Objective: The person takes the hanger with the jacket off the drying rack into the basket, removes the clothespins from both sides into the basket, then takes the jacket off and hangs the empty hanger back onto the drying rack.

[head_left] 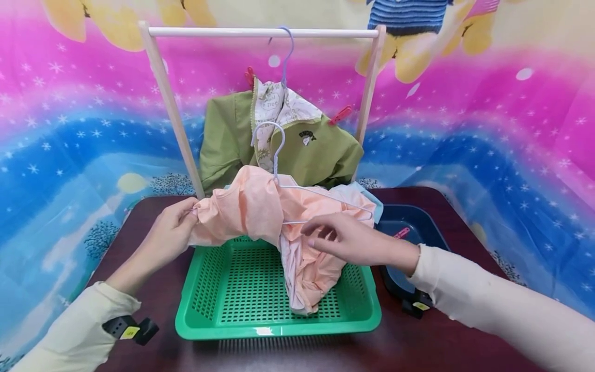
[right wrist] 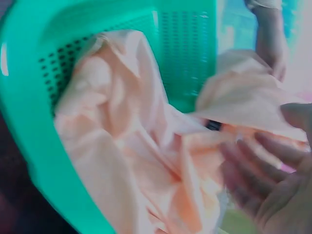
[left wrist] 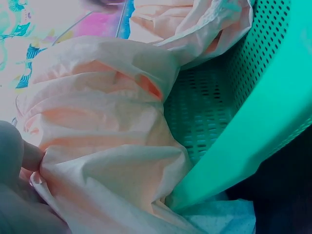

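A peach garment with a pale hanger partly inside it lies draped above a green plastic basket. Its lower part hangs into the basket. At the garment's left end, my left hand pinches the cloth between thumb and fingers; the left wrist view shows the bunched peach fabric beside that hand. My right hand hovers in front of the garment's right half, close to the hanger's bottom bar. Its fingers are loosely bent, and in the right wrist view the hand has nothing between them.
Behind, a green hooded jacket hangs on a lilac hanger from a rack, with red clips at its shoulders. At right, a dark blue tray holds a pink clip. Light blue cloth shows behind the peach garment.
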{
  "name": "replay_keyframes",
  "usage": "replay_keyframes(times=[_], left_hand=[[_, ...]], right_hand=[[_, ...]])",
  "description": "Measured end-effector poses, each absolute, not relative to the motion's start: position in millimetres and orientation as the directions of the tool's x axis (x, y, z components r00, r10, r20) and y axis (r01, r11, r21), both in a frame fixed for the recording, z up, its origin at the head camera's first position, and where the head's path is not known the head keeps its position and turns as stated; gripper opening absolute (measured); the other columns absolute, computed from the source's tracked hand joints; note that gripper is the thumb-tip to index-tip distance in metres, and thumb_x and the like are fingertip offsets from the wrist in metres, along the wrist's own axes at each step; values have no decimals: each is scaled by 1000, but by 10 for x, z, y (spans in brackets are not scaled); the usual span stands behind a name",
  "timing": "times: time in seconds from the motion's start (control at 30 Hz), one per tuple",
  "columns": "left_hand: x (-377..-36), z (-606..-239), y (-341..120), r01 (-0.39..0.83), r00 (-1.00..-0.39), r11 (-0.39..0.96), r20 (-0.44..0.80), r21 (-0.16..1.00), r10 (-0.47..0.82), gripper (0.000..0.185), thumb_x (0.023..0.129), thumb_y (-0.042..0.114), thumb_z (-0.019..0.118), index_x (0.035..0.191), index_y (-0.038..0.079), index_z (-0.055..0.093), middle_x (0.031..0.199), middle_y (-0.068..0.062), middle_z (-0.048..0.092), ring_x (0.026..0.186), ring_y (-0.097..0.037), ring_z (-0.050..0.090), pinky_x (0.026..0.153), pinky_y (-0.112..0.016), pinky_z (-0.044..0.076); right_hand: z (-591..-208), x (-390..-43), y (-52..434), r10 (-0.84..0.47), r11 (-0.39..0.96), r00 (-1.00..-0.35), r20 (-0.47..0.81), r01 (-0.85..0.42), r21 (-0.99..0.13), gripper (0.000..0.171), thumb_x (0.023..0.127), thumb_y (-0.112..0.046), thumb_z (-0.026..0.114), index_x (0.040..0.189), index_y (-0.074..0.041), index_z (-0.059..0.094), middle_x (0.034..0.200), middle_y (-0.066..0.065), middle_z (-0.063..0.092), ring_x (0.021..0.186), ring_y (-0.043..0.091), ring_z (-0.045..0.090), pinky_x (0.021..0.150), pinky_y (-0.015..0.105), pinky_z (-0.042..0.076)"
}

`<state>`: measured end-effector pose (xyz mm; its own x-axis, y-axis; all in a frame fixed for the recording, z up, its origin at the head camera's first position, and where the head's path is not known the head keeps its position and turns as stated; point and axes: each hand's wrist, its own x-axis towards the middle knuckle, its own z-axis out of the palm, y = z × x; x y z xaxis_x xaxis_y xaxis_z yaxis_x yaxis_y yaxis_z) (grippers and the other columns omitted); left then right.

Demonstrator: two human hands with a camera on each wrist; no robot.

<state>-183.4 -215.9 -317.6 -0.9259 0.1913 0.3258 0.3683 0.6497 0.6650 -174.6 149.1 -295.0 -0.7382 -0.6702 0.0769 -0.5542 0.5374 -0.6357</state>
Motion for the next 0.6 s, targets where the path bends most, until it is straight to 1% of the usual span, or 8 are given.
replay_keyframes(times=[0.1, 0.17, 0.2, 0.27, 0.33, 0.4, 0.53, 0.6], left_hand=[[-1836, -3173, -2157, 365, -928, 656, 314, 661, 200, 23, 106, 10, 42, 97, 8, 63, 67, 0, 43, 53, -8, 39, 51, -29, 37], [-1829, -3166, -2161, 361, -930, 660, 307, 659, 202, 24, 105, 9, 41, 99, 8, 64, 68, 0, 42, 54, -9, 38, 52, -29, 36], [-1826, -3161, -2162, 361, -930, 660, 306, 658, 204, 24, 105, 9, 41, 100, 8, 64, 69, 0, 42, 55, -9, 38, 53, -29, 36], [-1820, -3155, -2167, 367, -927, 660, 312, 656, 206, 24, 105, 8, 42, 101, 8, 65, 69, -1, 44, 55, -9, 39, 53, -29, 37], [-1808, -3146, -2171, 378, -922, 658, 327, 652, 206, 23, 105, 9, 43, 100, 8, 65, 72, -3, 51, 58, -8, 42, 54, -28, 38], [-1795, -3137, -2169, 389, -917, 655, 341, 648, 207, 22, 105, 9, 44, 101, 8, 66, 78, -6, 59, 63, -8, 46, 57, -28, 40], [-1769, -3104, -2146, 403, -911, 657, 352, 637, 217, 23, 106, 11, 45, 104, 9, 68, 89, -9, 68, 68, -10, 50, 60, -27, 42], [-1763, -3085, -2132, 407, -909, 660, 353, 632, 223, 23, 106, 12, 45, 105, 9, 68, 91, -10, 69, 68, -11, 52, 61, -27, 43]], right_hand=[[-2795, -1753, 1543, -607, 495, -764, 219, -579, -648, 25, 100, -15, 62, 123, -9, 69, 117, 6, 72, 99, 15, 67, 86, 34, 58], [-2715, -1801, 1585, -551, 484, -771, 319, -607, -630, 24, 100, -12, 62, 121, -7, 70, 116, 8, 72, 99, 15, 67, 87, 35, 57], [-2683, -1836, 1613, -521, 496, -779, 349, -609, -619, 24, 100, -12, 62, 121, -6, 70, 116, 9, 72, 99, 16, 67, 87, 36, 56], [-2656, -1938, 1677, -485, 526, -801, 351, -588, -614, 26, 102, -15, 59, 124, -4, 69, 120, 11, 71, 102, 19, 67, 90, 40, 55], [-2673, -2061, 1747, -499, 562, -821, 276, -549, -619, 32, 106, -23, 53, 126, -3, 67, 123, 13, 70, 108, 23, 66, 95, 45, 54], [-2724, -2172, 1823, -543, 600, -830, 126, -489, -634, 43, 110, -33, 42, 130, -2, 64, 127, 16, 68, 113, 29, 66, 98, 51, 53], [-2856, -2311, 1944, -623, 635, -761, -180, -358, -685, 66, 111, -47, 22, 134, 2, 60, 130, 21, 67, 121, 35, 65, 104, 53, 50], [-2898, -2337, 1978, -634, 636, -721, -281, -279, -719, 74, 110, -51, 15, 138, 2, 57, 129, 22, 68, 122, 34, 65, 108, 52, 48]])
